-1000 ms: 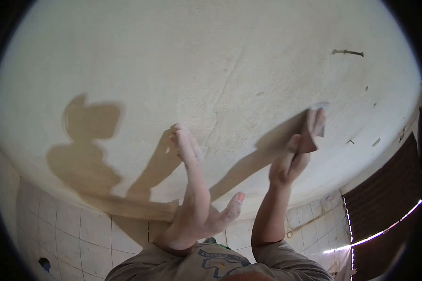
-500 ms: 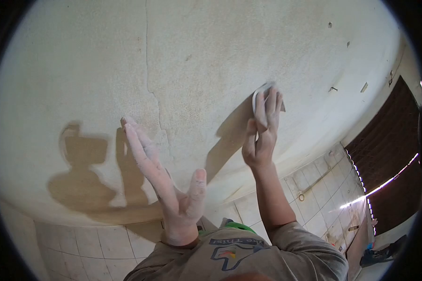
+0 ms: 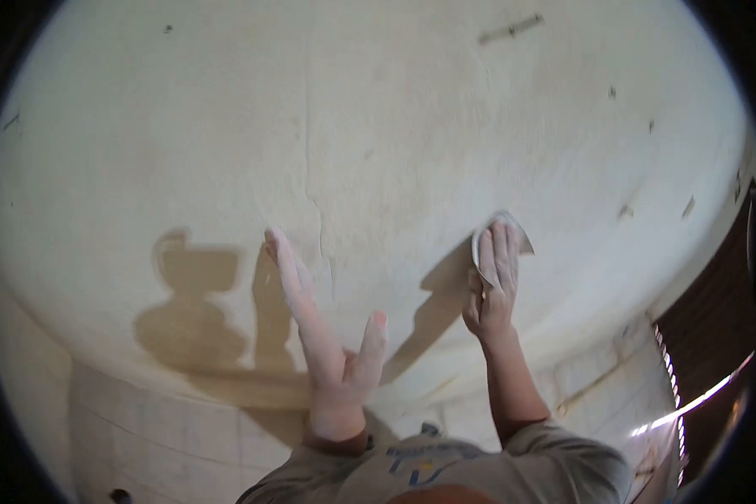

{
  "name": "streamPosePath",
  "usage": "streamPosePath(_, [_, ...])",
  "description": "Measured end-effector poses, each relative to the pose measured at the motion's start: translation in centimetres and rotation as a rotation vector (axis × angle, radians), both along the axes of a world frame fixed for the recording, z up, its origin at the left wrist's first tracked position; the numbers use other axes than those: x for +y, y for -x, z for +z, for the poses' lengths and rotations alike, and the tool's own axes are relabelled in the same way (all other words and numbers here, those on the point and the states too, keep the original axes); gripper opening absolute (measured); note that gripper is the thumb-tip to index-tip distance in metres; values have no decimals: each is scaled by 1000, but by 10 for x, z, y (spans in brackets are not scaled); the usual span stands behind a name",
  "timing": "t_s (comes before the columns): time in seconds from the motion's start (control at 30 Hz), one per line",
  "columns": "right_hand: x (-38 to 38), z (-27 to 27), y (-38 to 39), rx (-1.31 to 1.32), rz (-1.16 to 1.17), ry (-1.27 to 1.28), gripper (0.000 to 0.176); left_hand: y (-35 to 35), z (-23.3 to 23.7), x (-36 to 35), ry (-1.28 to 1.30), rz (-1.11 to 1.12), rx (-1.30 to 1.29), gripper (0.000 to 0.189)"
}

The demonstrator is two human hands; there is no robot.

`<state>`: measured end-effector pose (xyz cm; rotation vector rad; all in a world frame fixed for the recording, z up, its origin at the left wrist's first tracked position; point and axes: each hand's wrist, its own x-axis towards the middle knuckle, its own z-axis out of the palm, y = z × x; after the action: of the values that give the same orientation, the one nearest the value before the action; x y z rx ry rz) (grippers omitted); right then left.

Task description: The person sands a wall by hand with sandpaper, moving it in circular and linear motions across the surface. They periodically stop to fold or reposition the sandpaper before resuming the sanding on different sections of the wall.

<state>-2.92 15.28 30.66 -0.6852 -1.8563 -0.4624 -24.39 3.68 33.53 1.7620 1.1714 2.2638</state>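
**A:** Where's the sheet [image 3: 521,238]?

**B:** Flat on the wall [image 3: 395,109], right of the crack [image 3: 315,197], level with its lower part. It's thin and pale and looks like sandpaper. Only the curved top edge and one right corner show. The rest is under the fingers.

**A:** Grip?

**B:** Right hand [image 3: 491,281] has it. Four fingers [image 3: 500,252] are straight and close together, laid flat over the sheet, pressing it to the plaster. Can't tell whether the thumb is behind the sheet.

**A:** Left hand?

**B:** Left hand [image 3: 332,361] holds nothing and is spread wide. Fingers are stretched long, with the tips on the wall just left of the crack. Thumb [image 3: 372,336] is splayed out to the right of the crack line. The hand is well apart from the sheet.

**A:** Surface?

**B:** Off-white rough plaster. The crack runs roughly vertical and fades out between the two hands, nearer the left one. There are a few small dark marks far right of the crack, and one longer streak [image 3: 510,28] high up and right of it.

**A:** Surroundings?

**B:** Head-and-shoulders shadow [image 3: 193,302] left of the crack, and a hand shadow beside each hand. Tiles [image 3: 168,428] sit below the crack, under the plaster. A dark slatted shutter [image 3: 714,353] is far right of the crack, with a bright line of light across it. Grey shirt [image 3: 479,470] below the crack, at the bottom edge.
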Motion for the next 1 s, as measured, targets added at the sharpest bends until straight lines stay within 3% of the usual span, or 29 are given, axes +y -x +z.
streamPosePath(0.17, [-3,49,10,51,3,-46,69,-3,-6,8,-20,139,5,97])
streamPosePath(0.37, [-15,-11,8,-127,54,204,67,-17,-12,17,73,310,146,93])
streamPosePath(0.43, [-14,-15,-6,-81,27,178,66,-18,-11,15,56,248,108,93])
streamPosePath(0.67, [9,19,-27,136,-11,29,72,-11,-15,19,28,372,277,96])
streamPosePath(0.8, [-10,15,-4,29,75,158,74,-24,-4,10,113,249,114,98])
streamPosePath(1.0, [-33,-37,-2,-129,54,324,71,-21,-8,7,152,246,196,102])
